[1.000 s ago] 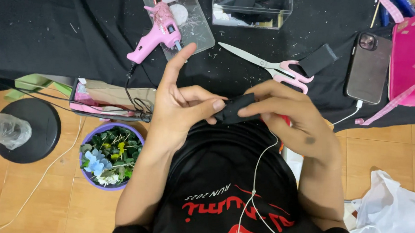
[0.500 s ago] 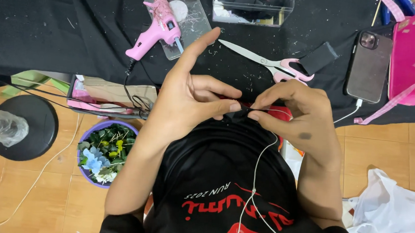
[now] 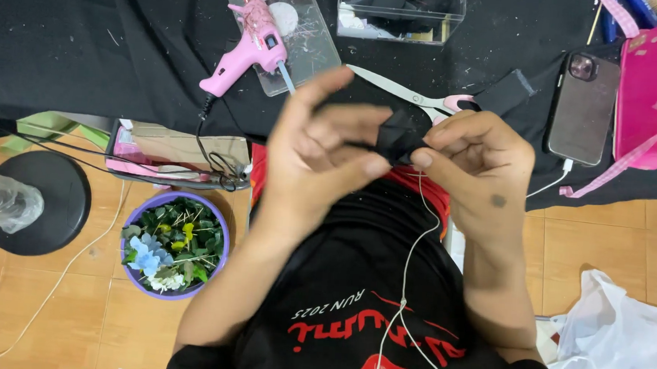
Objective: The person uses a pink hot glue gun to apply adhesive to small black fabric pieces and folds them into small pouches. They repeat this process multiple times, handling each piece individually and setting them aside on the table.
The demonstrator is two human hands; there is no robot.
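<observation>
Closest to the camera, a white cord (image 3: 406,290) runs up the front of the person's black shirt. Above it, the left hand (image 3: 323,157) and the right hand (image 3: 476,168) meet over the lap, both pinched on a small piece of black fabric (image 3: 399,138) held between their fingertips, just in front of the worktop's edge. The left forefinger sticks up free; thumb and other fingers press the fabric.

The grip is only at the tips, so the fabric could slip or unfold if either pinch loosens, and black on black would make it hard to find in the lap.

Down to the left, a purple pot of flowers (image 3: 174,245) stands on the floor. On the black worktop (image 3: 84,44) beyond lie the scissors (image 3: 404,96), just behind the hands, a phone (image 3: 579,108) and a pink glue gun (image 3: 249,48). Its tip points toward the hands, and a careless reach could brush it or snag its cable.
</observation>
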